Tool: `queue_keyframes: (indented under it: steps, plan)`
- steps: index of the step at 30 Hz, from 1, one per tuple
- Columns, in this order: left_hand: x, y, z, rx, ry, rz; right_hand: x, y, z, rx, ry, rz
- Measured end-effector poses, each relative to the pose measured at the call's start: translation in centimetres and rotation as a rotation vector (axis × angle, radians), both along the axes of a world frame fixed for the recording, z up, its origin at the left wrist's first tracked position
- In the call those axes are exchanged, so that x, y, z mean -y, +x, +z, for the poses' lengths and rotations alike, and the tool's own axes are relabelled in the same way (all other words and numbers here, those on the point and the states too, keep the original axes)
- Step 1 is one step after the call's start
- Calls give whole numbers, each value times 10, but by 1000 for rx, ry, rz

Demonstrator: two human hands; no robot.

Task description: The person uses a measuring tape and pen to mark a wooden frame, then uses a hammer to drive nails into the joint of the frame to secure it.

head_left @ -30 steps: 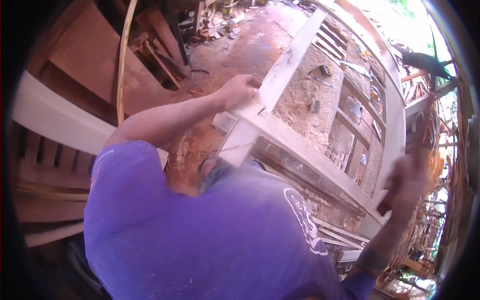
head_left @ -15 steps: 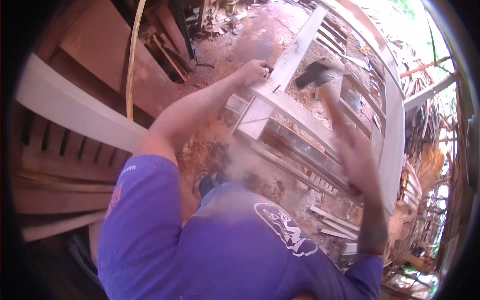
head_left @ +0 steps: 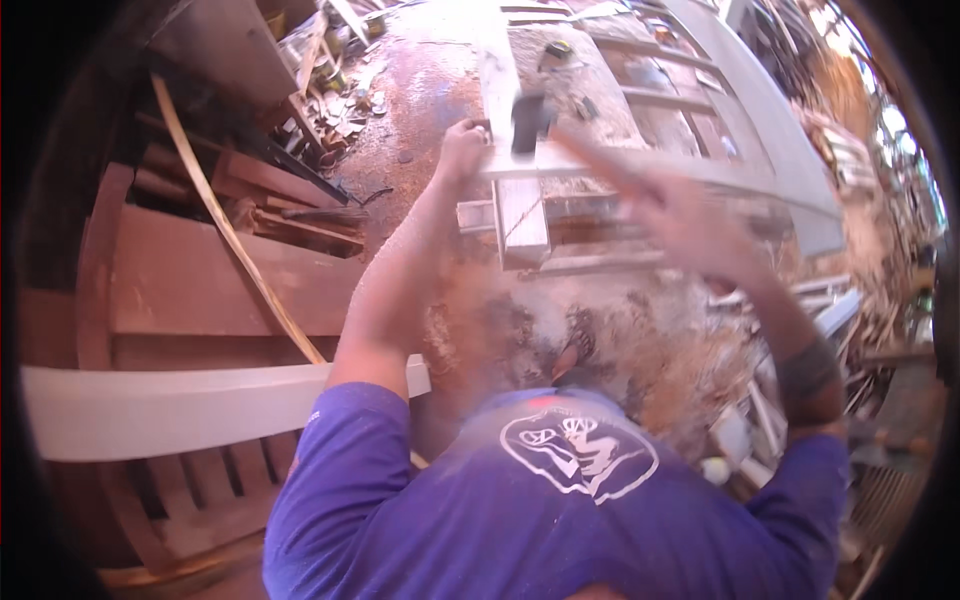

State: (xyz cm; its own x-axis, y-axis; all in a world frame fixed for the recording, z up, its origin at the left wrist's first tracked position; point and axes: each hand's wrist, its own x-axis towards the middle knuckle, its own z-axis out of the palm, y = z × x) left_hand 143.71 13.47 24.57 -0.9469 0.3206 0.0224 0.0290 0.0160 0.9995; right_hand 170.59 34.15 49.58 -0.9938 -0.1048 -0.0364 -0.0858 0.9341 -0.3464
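A pale wooden frame (head_left: pixel 497 75) lies in front of me, its long board running away from me and meeting a crosspiece at the near corner. My left hand (head_left: pixel 465 150) is closed on the left side of that corner, fingers curled. My right hand (head_left: pixel 695 225), blurred by motion, grips a hammer (head_left: pixel 608 166) by its wooden handle. The dark hammer head is at the corner joint, close to my left hand; whether it touches the wood I cannot tell. No nail shows at the joint now. A squared timber (head_left: pixel 523 225) juts toward me below the corner.
To the left stand reddish-brown wooden panels (head_left: pixel 220 270) with a thin strip (head_left: pixel 215 215) leaning across them. A pale curved board (head_left: pixel 180 405) reaches close to my left arm. Wood offcuts (head_left: pixel 755 425) lie on the dusty floor at the right. A tape measure (head_left: pixel 558 48) lies beyond the corner.
The hammer has swung down and left to the corner joint, where an upright nail stood. My left hand keeps its hold. The whole view has turned, so the frame appears rotated.
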Motion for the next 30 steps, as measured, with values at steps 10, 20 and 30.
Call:
queue_keyframes:
  steps: [10, 20, 30]
  plan:
    - [9, 26, 37, 107, 26, 48, -15, -20, 24, -742, -356, -210]
    - [25, 4, 13, 78, 53, 60, 34, 2, 106, -239, -250, -193]
    - [-3, 11, 15, 237, 176, 64, 33, 14, -70, -552, 211, -137]
